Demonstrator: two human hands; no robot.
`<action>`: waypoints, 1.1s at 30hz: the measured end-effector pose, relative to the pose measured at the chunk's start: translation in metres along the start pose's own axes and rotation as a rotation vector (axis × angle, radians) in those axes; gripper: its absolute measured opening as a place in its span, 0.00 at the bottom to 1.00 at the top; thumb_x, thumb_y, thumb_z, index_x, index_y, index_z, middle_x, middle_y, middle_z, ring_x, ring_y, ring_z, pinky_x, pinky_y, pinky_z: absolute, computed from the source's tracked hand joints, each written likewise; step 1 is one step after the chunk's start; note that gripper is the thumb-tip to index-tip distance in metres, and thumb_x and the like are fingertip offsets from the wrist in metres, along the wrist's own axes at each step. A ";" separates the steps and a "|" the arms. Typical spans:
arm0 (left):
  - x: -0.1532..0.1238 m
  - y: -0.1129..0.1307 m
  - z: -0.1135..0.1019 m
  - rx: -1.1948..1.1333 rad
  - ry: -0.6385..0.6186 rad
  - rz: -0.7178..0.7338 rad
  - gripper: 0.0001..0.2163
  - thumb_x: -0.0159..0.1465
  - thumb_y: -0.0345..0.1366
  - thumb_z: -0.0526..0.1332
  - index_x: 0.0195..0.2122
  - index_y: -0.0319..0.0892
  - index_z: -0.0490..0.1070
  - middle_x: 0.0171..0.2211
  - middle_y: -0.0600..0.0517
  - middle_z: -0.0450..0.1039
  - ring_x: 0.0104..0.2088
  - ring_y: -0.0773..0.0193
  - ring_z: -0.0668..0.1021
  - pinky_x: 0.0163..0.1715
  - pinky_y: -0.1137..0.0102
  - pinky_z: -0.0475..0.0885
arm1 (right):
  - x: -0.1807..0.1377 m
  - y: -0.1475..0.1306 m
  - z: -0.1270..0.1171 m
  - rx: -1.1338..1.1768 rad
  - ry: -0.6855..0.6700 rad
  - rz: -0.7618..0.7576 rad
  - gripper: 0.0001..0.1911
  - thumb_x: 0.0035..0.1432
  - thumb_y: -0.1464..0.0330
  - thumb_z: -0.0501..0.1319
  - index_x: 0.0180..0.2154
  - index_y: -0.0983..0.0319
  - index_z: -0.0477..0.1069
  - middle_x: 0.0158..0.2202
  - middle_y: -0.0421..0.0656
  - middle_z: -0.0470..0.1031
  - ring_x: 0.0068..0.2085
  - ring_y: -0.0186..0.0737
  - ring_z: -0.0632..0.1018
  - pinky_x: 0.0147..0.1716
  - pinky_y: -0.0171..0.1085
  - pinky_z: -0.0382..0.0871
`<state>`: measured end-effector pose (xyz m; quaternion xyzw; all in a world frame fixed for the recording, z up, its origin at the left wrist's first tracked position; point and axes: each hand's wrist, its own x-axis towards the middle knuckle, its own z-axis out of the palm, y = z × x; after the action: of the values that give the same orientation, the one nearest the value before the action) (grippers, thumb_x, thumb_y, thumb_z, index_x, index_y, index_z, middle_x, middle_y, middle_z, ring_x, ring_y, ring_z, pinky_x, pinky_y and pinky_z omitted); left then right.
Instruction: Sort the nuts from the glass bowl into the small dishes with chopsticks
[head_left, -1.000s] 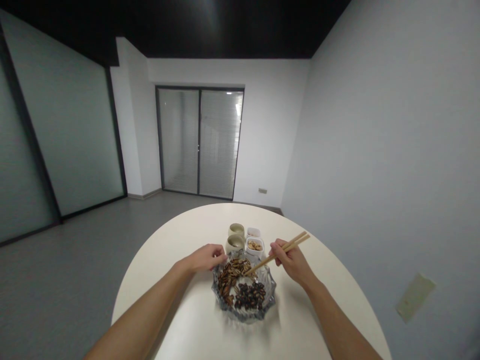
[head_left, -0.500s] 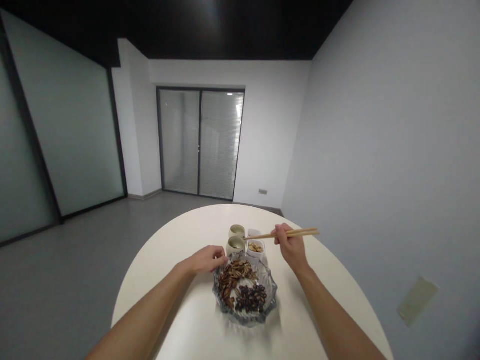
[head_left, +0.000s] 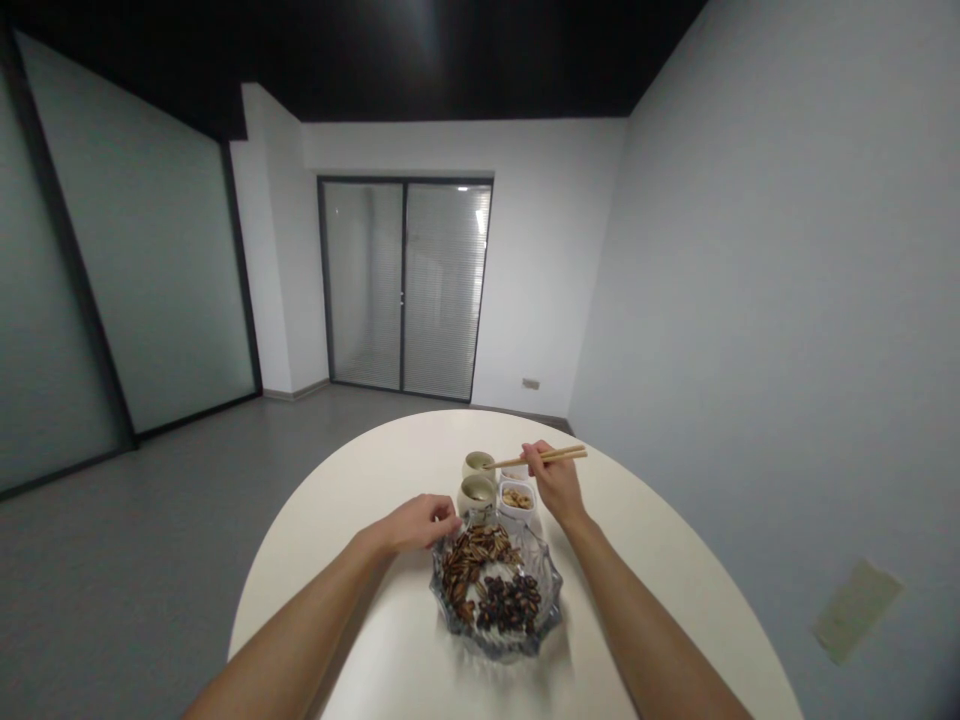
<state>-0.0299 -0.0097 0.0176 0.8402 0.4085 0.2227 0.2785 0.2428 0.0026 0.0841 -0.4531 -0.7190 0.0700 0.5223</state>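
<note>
My right hand [head_left: 553, 478] is closed around a pair of wooden chopsticks [head_left: 564, 454]. Their tips reach left to the far cup [head_left: 478, 465]; anything pinched between them is too small to make out. The near cup [head_left: 476, 494], also pale green, stands just in front. Beside the cups are a white dish [head_left: 517, 498] of light tan pieces and another white dish [head_left: 514, 472] partly behind my right hand. My left hand [head_left: 421, 522] has its fingers curled at the left rim of a scalloped glass bowl [head_left: 551, 580]. Brown elongated seeds [head_left: 472, 555] and dark seeds [head_left: 510, 603] lie in it.
All the vessels stand on a round white table [head_left: 345, 500]. A grey-white wall [head_left: 750, 300] runs close along the right side, with a beige patch [head_left: 857, 610] low on it. Glass doors [head_left: 405, 285] are at the back.
My right hand has moved left and slightly away with the chopsticks, their tips passing from the near cup's edge to the far cup. My left hand stays at the bowl.
</note>
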 end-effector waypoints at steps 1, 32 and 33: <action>0.000 0.000 0.000 -0.006 -0.002 -0.004 0.17 0.65 0.49 0.53 0.33 0.40 0.72 0.26 0.53 0.73 0.27 0.64 0.72 0.28 0.73 0.64 | -0.001 0.001 0.001 -0.015 -0.024 0.007 0.23 0.67 0.54 0.52 0.26 0.59 0.70 0.21 0.38 0.70 0.27 0.39 0.73 0.30 0.35 0.62; 0.000 0.002 0.003 -0.035 -0.005 0.005 0.17 0.65 0.49 0.53 0.32 0.39 0.70 0.25 0.55 0.70 0.25 0.66 0.71 0.26 0.73 0.64 | -0.030 -0.013 -0.030 0.083 0.062 0.011 0.19 0.65 0.55 0.57 0.28 0.60 0.73 0.26 0.41 0.74 0.30 0.41 0.74 0.31 0.37 0.66; 0.000 0.003 0.003 -0.036 -0.006 0.005 0.17 0.65 0.49 0.53 0.32 0.39 0.70 0.25 0.54 0.70 0.25 0.66 0.71 0.26 0.73 0.64 | -0.033 -0.016 -0.033 0.097 0.068 0.020 0.20 0.65 0.55 0.57 0.27 0.60 0.72 0.24 0.41 0.73 0.29 0.41 0.73 0.30 0.37 0.66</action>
<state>-0.0267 -0.0119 0.0175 0.8368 0.4015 0.2281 0.2940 0.2616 -0.0430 0.0856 -0.4366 -0.6921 0.0944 0.5670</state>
